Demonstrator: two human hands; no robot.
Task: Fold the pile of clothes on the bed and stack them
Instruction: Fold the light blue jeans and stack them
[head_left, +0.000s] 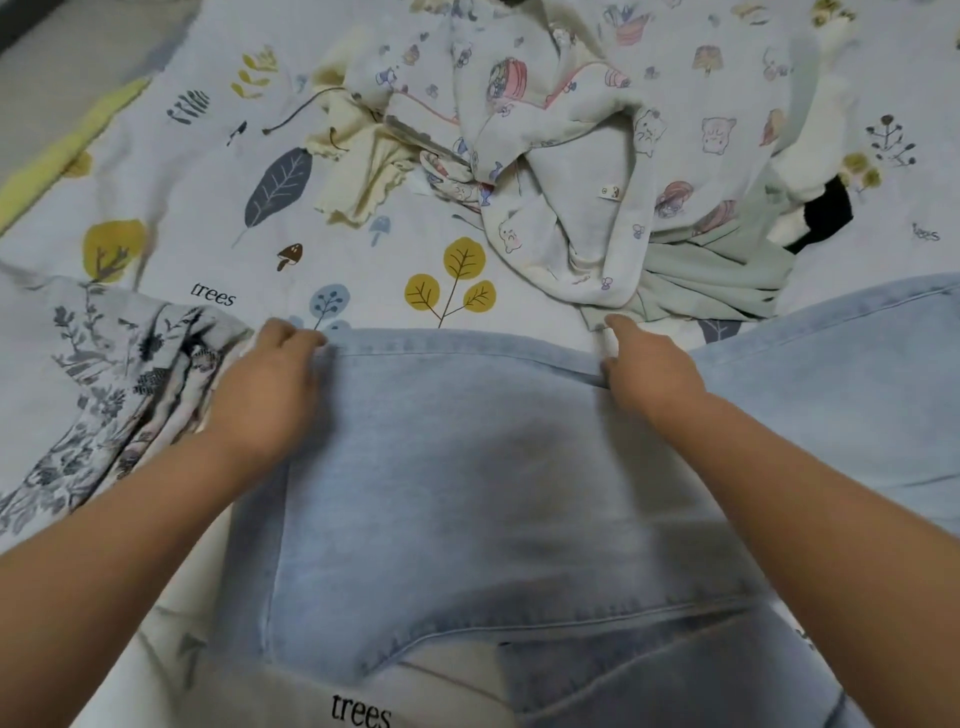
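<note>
Light blue jeans (467, 467) lie spread across the bed in front of me, one leg running off to the right. My left hand (270, 384) grips the hem's left corner with curled fingers. My right hand (649, 369) pinches the hem's right end, index finger stretched forward. Beyond the jeans lies an unfolded pile: a white cartoon-print garment (561, 156), a cream ruffled piece (363, 171) and a pale green garment (717, 280). A folded floral grey-and-white garment (130, 374) lies at the left beside my left hand.
The bedsheet (208, 182) is white with leaf, tree and mushroom prints. A black-and-white item (815, 208) lies at the right of the pile. A yellow strip (67, 150) marks the bed's left edge.
</note>
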